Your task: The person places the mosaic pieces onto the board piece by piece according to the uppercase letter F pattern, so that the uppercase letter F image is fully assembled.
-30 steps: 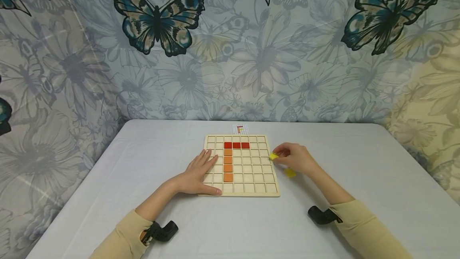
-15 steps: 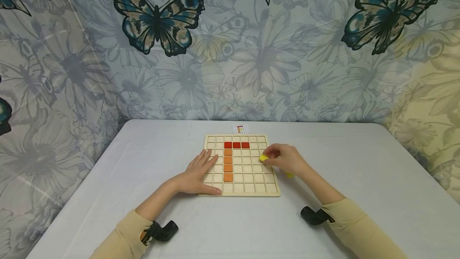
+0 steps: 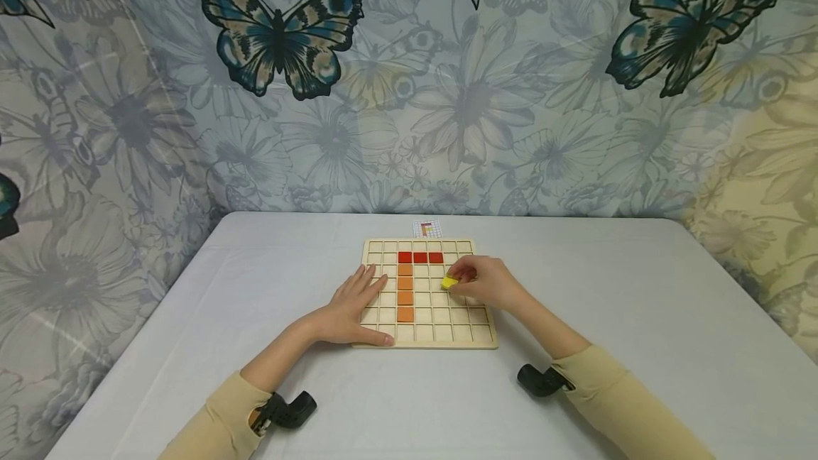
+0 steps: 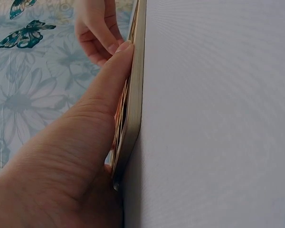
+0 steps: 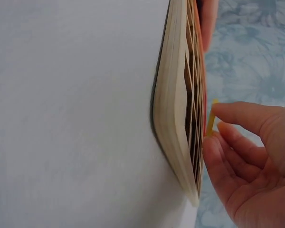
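A wooden grid board [image 3: 444,337] lies on the table, with a row of three red tiles [image 3: 420,258] near its far side. Below the leftmost red one runs a column of several orange tiles [image 3: 405,298]. My left hand [image 3: 345,311] rests with spread fingers on the board's left edge, thumb at the near corner. Between thumb and fingertips, my right hand [image 3: 488,282] pinches a yellow tile [image 3: 449,282] over the right half of the grid. In the right wrist view that yellow tile [image 5: 211,118] appears edge-on, close to the board's surface.
Just behind the board lies a small pattern card [image 3: 427,228] with a coloured grid. A white cloth [image 3: 307,254] covers the table, and a butterfly-print backdrop [image 3: 473,105] hangs behind it. Black wrist mounts [image 3: 540,380] stick out from both sleeves.
My right hand has carried the yellow tile leftward from beside the board to above its squares. Another yellow tile on the table is now hidden by the right arm. My left hand stays put.
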A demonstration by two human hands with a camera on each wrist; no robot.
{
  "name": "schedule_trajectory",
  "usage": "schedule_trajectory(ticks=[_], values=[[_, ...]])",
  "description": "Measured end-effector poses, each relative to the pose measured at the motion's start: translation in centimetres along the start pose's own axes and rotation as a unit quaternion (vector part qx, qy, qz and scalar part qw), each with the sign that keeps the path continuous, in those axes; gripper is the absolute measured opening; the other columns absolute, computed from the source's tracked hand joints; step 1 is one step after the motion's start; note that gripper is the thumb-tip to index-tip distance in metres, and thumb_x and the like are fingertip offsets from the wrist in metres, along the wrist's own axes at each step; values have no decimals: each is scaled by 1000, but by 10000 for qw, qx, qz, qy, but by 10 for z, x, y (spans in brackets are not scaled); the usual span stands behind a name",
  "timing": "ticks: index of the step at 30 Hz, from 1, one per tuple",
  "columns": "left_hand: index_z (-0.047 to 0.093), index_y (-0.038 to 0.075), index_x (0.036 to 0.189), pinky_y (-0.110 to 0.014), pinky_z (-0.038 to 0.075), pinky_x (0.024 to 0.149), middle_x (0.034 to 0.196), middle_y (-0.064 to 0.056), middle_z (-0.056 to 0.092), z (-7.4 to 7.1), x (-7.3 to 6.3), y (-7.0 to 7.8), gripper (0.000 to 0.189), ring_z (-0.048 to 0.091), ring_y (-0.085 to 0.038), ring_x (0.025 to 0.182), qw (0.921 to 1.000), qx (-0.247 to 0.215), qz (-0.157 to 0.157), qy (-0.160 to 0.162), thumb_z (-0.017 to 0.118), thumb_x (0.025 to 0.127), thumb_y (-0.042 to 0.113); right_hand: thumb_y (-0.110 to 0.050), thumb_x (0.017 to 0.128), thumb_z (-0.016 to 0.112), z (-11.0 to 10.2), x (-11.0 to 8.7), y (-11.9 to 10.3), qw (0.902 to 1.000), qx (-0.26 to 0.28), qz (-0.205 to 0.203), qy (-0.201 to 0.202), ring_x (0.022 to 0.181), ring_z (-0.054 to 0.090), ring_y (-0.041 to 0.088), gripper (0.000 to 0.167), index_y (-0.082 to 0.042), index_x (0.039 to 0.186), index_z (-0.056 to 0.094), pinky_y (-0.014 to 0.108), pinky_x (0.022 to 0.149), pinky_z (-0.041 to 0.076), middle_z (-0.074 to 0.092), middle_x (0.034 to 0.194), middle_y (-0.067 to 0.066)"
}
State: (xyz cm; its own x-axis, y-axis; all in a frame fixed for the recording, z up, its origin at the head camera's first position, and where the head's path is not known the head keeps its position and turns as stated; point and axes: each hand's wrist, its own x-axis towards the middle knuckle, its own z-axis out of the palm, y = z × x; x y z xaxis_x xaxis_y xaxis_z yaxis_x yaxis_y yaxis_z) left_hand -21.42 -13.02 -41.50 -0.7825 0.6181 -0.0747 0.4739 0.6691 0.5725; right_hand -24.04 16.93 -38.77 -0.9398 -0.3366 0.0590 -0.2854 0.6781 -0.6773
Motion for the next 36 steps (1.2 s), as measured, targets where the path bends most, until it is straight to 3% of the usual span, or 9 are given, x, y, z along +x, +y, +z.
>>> schedule_trajectory(ticks=[8, 18, 29, 36], values=[[15, 8, 157, -57, -2, 115, 162, -17, -6, 1, 1, -1, 109, -15, -31, 147, 10000, 19, -29, -8, 75, 79, 56, -7, 79, 79, 10, 7, -11, 9991, -86, -382, -130, 72, 53, 13, 19, -5, 95, 70, 28, 68, 45, 60, 75, -2], [15, 10, 157, -57, -1, 115, 162, -15, -6, 1, 1, -1, 109, -14, -31, 147, 10000, -4, -95, -11, 74, 79, 56, -2, 79, 78, 22, 18, -21, 9970, -71, -702, -315, 77, 56, 12, 19, -4, 96, 69, 28, 72, 50, 65, 87, 1], [15, 8, 157, -58, -1, 114, 162, -17, -5, 1, 1, -1, 108, -14, -32, 147, 10000, -39, -56, 19, 74, 79, 56, -2, 80, 76, 25, 22, -25, 9932, -445, -1013, -370, 76, 56, 12, 18, -6, 96, 71, 27, 71, 48, 66, 84, 1], [15, 8, 157, -57, -1, 114, 162, -17, -4, 0, 0, 1, 108, -13, -32, 147, 10000, -43, -71, 13, 75, 79, 55, 0, 81, 72, 23, 18, -23, 9902, -466, -1269, -344, 82, 61, 16, 19, -7, 99, 72, 29, 77, 51, 69, 91, 1]])
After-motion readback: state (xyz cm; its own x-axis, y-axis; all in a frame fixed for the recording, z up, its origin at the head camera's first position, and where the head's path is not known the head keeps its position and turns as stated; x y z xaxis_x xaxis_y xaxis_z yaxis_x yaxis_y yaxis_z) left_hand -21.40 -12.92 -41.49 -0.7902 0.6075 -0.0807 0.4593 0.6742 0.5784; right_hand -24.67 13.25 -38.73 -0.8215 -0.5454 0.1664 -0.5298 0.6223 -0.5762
